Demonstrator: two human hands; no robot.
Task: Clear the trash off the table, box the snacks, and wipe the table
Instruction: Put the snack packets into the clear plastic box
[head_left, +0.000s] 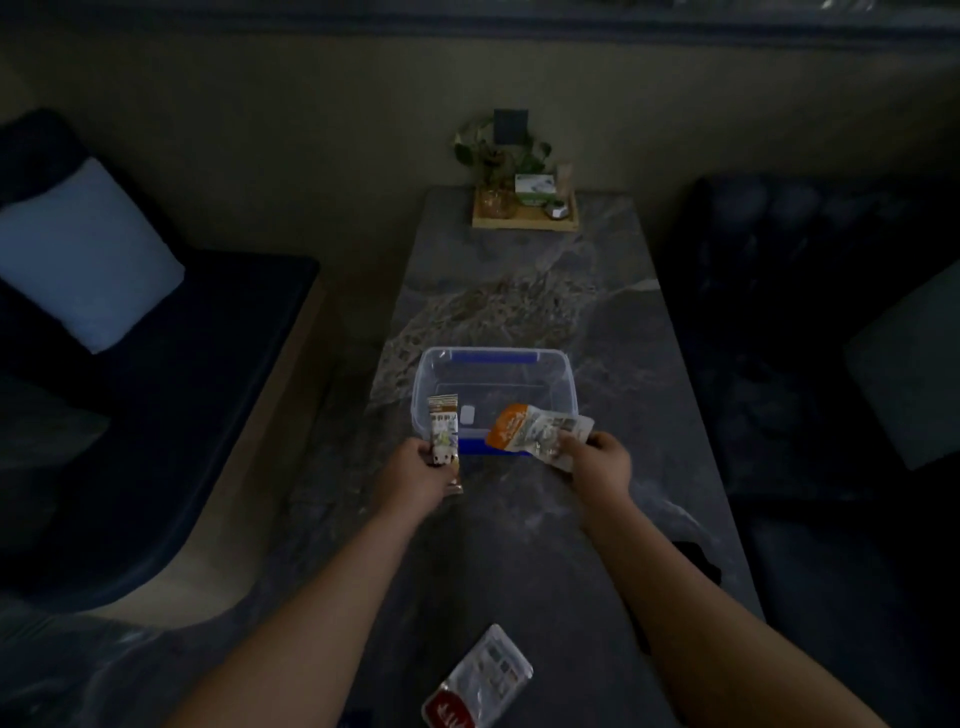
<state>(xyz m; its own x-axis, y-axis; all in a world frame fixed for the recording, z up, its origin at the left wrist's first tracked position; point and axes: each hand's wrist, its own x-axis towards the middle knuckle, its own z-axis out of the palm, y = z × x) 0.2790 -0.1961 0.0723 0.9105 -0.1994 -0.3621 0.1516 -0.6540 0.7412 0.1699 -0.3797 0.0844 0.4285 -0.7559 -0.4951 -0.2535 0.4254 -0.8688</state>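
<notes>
A clear plastic box (563, 374) with blue handles stands in the middle of the dark marble table (519, 291). My left hand (415, 467) grips a narrow brown-and-white snack packet (443, 423), held upright at the box's near left corner. My right hand (600, 462) holds an orange-and-white snack packet (535, 428) over the box's near rim. A red-and-silver snack packet (480, 680) lies flat on the table near me, between my forearms.
A wooden tray (524, 221) with a plant, a glass jar and a tissue box sits at the table's far end. A dark sofa with a pale cushion (78, 254) runs along the left; dark seating stands on the right. A dark object (696, 564) lies by my right forearm.
</notes>
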